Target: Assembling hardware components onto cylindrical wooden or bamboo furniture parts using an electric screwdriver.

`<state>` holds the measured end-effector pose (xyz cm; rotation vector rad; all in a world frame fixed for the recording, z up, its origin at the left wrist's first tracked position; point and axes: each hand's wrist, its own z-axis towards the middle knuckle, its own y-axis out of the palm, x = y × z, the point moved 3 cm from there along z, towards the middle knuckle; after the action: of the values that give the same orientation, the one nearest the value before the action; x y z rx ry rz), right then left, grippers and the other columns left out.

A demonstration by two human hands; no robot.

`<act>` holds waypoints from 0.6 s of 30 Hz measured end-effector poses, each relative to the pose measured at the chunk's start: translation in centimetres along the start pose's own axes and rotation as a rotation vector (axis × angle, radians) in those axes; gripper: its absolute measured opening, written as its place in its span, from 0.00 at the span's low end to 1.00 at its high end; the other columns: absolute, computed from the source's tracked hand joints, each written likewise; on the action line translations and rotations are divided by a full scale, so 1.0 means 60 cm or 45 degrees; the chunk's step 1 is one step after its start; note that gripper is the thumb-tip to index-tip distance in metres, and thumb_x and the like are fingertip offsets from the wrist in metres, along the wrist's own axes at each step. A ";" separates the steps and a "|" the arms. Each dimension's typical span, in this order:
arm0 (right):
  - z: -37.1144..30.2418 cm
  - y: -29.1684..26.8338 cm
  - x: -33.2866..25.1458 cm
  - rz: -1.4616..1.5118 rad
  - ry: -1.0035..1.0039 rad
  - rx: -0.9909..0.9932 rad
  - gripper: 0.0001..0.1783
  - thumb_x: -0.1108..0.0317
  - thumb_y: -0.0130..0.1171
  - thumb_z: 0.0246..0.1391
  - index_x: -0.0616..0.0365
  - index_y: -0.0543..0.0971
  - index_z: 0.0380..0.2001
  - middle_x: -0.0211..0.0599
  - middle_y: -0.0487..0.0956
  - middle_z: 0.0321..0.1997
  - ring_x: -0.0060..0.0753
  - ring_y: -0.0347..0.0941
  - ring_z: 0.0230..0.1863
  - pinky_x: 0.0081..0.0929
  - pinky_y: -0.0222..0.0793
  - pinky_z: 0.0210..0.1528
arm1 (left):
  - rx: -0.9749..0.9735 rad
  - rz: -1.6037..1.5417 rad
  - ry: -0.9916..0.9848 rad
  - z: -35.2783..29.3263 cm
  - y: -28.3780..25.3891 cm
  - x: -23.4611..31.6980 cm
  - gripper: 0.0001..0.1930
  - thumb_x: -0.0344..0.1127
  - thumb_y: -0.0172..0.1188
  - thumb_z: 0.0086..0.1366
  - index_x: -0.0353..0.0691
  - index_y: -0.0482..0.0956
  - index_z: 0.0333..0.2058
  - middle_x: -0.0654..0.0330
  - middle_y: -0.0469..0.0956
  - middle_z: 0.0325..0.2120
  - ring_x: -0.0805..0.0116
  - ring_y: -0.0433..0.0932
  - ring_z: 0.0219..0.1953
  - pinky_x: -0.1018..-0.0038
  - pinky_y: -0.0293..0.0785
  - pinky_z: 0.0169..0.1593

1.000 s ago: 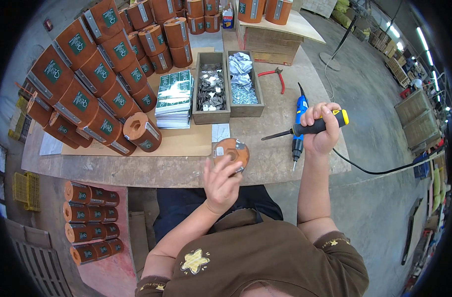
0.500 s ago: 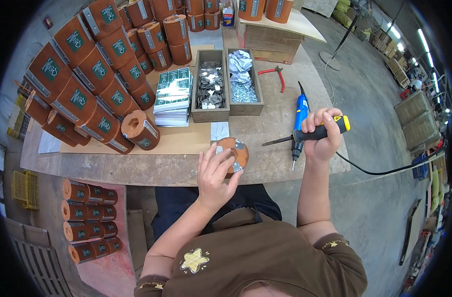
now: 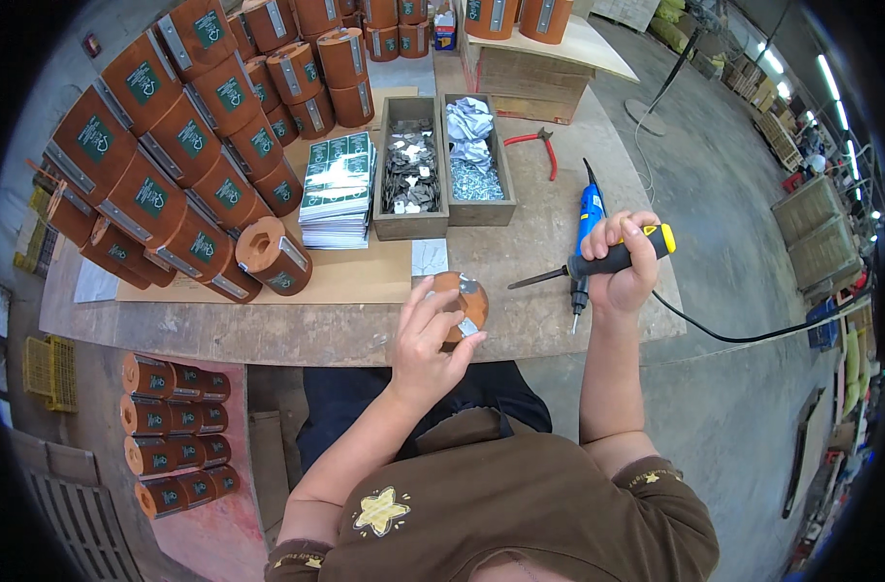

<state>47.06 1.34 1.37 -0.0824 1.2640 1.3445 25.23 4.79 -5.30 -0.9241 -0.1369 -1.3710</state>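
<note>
A round orange-brown clay-like piece (image 3: 473,303) with grey metal clips on its end stands at the table's near edge. My left hand (image 3: 425,351) is closed on its left side, the thumb near the lower clip. In my right hand (image 3: 619,260), raised to the right, is a tool with a black-and-yellow handle and a long dark tapering shaft (image 3: 537,279). The shaft points left toward the piece, apart from it. Below the tool a blue electric screwdriver (image 3: 590,211) lies on the table, its bit toward me.
Labelled orange-brown cylinders (image 3: 151,199) are stacked at left. Beside them are a pile of green-and-white leaflets (image 3: 337,189), a wooden box (image 3: 411,225) of metal clips and another box (image 3: 483,213) of screws. Red pliers (image 3: 549,155) lie farther right. More cylinders (image 3: 176,417) lie lower left.
My right hand and the tool have shifted slightly left. My left hand has moved a little to the right, still on the round piece.
</note>
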 end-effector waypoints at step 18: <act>0.016 -0.011 0.009 0.038 -0.058 0.050 0.06 0.72 0.52 0.47 0.54 0.65 0.25 0.33 0.65 0.20 0.27 0.63 0.20 0.27 0.61 0.21 | -0.079 -0.116 -0.011 0.002 -0.004 0.005 0.11 0.28 0.65 0.43 0.32 0.76 0.28 0.50 0.74 0.40 0.43 0.64 0.53 0.59 0.63 0.53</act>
<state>48.02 2.11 0.98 -0.0054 1.2568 1.3395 25.15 4.64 -4.92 -0.9862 -0.1454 -1.4624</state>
